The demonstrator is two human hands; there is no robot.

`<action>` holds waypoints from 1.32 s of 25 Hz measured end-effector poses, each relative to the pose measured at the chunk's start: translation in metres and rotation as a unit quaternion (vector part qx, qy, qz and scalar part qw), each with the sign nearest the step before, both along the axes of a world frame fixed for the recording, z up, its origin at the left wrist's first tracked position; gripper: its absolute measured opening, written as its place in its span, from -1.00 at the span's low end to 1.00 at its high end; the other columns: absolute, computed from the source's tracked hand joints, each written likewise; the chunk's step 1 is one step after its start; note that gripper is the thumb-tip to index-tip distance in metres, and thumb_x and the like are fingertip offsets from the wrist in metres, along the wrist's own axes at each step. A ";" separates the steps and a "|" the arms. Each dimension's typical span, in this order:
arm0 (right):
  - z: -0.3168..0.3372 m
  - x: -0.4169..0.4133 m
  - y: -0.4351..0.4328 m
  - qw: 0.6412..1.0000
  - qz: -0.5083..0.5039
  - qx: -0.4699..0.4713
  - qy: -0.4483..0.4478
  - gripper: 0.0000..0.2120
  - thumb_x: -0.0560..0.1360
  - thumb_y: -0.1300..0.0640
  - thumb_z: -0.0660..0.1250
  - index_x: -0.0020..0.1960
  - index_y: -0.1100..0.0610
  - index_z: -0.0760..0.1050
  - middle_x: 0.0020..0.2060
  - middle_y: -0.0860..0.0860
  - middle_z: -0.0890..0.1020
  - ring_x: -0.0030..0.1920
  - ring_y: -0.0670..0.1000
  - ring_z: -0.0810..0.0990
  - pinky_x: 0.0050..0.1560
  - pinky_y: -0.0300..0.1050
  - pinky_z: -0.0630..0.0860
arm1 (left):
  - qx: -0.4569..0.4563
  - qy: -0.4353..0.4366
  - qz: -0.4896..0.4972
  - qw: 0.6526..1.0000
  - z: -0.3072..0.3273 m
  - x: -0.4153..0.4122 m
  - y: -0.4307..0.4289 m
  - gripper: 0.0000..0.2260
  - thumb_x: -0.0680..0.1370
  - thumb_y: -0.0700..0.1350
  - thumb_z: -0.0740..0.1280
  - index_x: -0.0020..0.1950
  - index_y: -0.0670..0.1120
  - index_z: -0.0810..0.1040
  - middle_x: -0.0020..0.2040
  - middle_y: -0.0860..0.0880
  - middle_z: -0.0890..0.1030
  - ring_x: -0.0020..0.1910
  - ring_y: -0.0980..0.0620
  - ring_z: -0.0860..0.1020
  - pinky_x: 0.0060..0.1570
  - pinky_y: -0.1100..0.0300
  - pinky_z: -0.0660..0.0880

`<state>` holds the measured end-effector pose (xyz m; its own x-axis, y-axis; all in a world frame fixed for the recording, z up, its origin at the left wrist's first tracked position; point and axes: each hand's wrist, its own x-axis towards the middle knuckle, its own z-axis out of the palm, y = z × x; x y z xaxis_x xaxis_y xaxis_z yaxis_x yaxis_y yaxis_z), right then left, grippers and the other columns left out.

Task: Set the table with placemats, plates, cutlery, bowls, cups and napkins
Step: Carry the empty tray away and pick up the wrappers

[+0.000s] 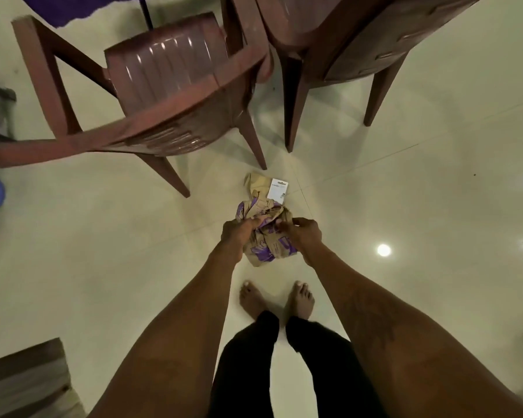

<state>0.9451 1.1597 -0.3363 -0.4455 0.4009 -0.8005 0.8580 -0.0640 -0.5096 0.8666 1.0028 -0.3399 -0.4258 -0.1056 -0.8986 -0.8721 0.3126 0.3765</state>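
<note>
Down below, two bare feet [252, 300] stand on the pale floor [405, 191]. Just past the toes is a crumpled brown paper bag [264, 247] with purple print, low by the floor. A white card [277, 190] sticks out at its far end. Farther on, two brown chairs [169, 64] stand side by side, their legs near the bag. A purple cloth [82, 7] is farthest away. Both arms [194, 312] reach down. The left hand [237, 233] grips the bag's left side and the right hand [302, 233] grips its right side, fingers curled.
</note>
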 end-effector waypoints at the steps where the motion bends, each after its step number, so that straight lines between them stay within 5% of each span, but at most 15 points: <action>1: -0.030 -0.006 0.004 1.000 0.001 0.000 0.005 -0.58 0.43 -0.22 0.51 0.10 0.08 0.70 -0.02 0.06 0.74 -0.01 0.12 0.72 0.11 0.10 0.67 | -0.009 -0.005 -0.004 1.000 -0.025 -0.008 0.005 -0.37 0.12 0.12 0.65 0.13 -0.10 0.69 -0.07 -0.08 0.75 -0.10 -0.11 0.73 0.01 -0.13 0.67; 5: -0.162 -0.041 0.020 1.000 0.005 0.019 0.018 -0.72 0.46 -0.18 0.46 -0.19 0.04 0.63 -0.13 0.03 0.74 -0.12 0.09 0.71 0.04 0.13 0.69 | -0.001 0.036 0.015 0.999 -0.153 -0.042 0.026 -0.65 0.37 -0.03 0.64 0.07 -0.07 0.66 -0.06 -0.09 0.72 -0.11 -0.07 0.68 -0.05 0.03 0.62; 9: -0.295 -0.084 0.030 0.998 -0.018 0.037 0.040 -0.65 0.48 -0.22 0.42 0.01 0.07 0.63 -0.14 -0.03 0.70 -0.15 0.02 0.69 -0.06 -0.01 0.70 | 0.020 0.048 0.030 0.998 -0.294 -0.077 0.041 -0.67 0.40 -0.05 0.61 0.11 -0.06 0.65 -0.04 -0.06 0.70 -0.10 -0.01 0.65 0.07 -0.01 0.60; 14: -0.418 -0.099 0.039 0.996 -0.039 0.044 0.063 -0.77 0.53 -0.10 0.44 -0.14 0.03 0.53 -0.21 -0.04 0.65 -0.23 -0.07 0.59 -0.15 -0.09 0.64 | 0.017 0.074 0.034 0.997 -0.438 -0.087 0.053 -0.70 0.40 -0.07 0.58 0.10 -0.07 0.68 -0.01 -0.06 0.72 -0.06 -0.07 0.66 0.00 0.00 0.63; 16: -0.446 -0.099 0.034 0.995 -0.055 0.038 0.078 -0.71 0.47 -0.06 0.51 0.05 0.08 0.55 -0.09 0.00 0.67 -0.14 -0.02 0.62 -0.08 -0.05 0.65 | 0.021 0.092 0.052 0.994 -0.466 -0.086 0.051 -0.66 0.32 -0.05 0.61 0.03 -0.09 0.66 -0.06 -0.08 0.72 -0.05 -0.13 0.68 -0.02 0.02 0.60; 18: -0.464 -0.101 0.029 0.992 -0.093 0.014 0.079 -0.38 0.36 -0.02 0.59 0.29 0.12 0.42 0.05 0.00 0.62 0.00 0.04 0.60 0.07 0.05 0.66 | 0.004 0.103 0.082 0.991 -0.487 -0.087 0.048 -0.57 0.26 -0.05 0.63 0.02 -0.09 0.54 -0.05 -0.09 0.68 -0.06 -0.13 0.66 -0.06 0.05 0.56; 20: -0.471 -0.102 0.023 0.993 -0.098 -0.028 0.063 -0.33 0.27 -0.02 0.63 0.28 0.12 0.46 0.09 0.04 0.65 0.05 0.09 0.63 0.10 0.12 0.67 | 0.005 0.071 0.077 0.994 -0.483 -0.085 0.049 -0.51 0.28 -0.07 0.66 0.09 -0.11 0.53 -0.01 -0.10 0.66 -0.08 -0.07 0.62 0.01 0.04 0.58; 24: -0.432 -0.090 0.015 0.985 -0.136 -0.098 0.038 -0.64 0.37 0.11 0.60 0.10 0.10 0.57 0.00 0.10 0.71 -0.06 0.14 0.71 -0.10 0.09 0.72 | 0.070 -0.002 0.063 0.996 -0.449 -0.081 0.050 -0.53 0.24 -0.15 0.63 0.12 -0.19 0.68 -0.09 -0.16 0.75 -0.13 -0.19 0.73 0.04 -0.13 0.67; 29: -0.283 -0.045 0.010 0.979 -0.113 -0.156 0.065 -0.77 0.47 0.20 0.51 0.11 0.13 0.59 -0.07 0.08 0.73 -0.11 0.12 0.73 -0.29 -0.05 0.66 | 0.055 0.017 0.024 0.998 -0.294 -0.040 0.021 -0.52 0.29 -0.01 0.67 0.13 -0.12 0.67 -0.07 -0.08 0.74 -0.11 -0.09 0.72 -0.09 0.05 0.66; 31: -0.203 -0.033 0.006 0.982 -0.086 -0.162 0.052 -0.78 0.47 0.20 0.51 0.10 0.12 0.62 -0.06 0.11 0.75 -0.11 0.15 0.74 -0.27 -0.02 0.67 | 0.087 0.018 0.046 0.995 -0.214 -0.027 0.003 -0.26 0.22 0.04 0.72 0.30 -0.17 0.58 0.00 -0.10 0.74 -0.08 -0.09 0.73 -0.11 0.02 0.66; 33: -0.125 -0.024 0.000 0.983 -0.046 -0.169 0.050 -0.78 0.45 0.23 0.49 0.09 0.12 0.66 -0.02 0.15 0.75 -0.10 0.17 0.75 -0.23 0.01 0.67 | 0.108 0.012 0.091 0.990 -0.132 -0.012 -0.019 0.13 0.10 0.08 0.77 0.54 -0.06 0.26 0.18 -0.16 0.68 0.06 -0.16 0.70 0.05 -0.19 0.64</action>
<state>0.9211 1.1597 -0.4615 -0.5029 0.1626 -0.8489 0.7873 -0.3192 -0.5275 0.8547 0.9839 -0.4724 -0.4397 0.0111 -0.8981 -0.8962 0.0607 0.4396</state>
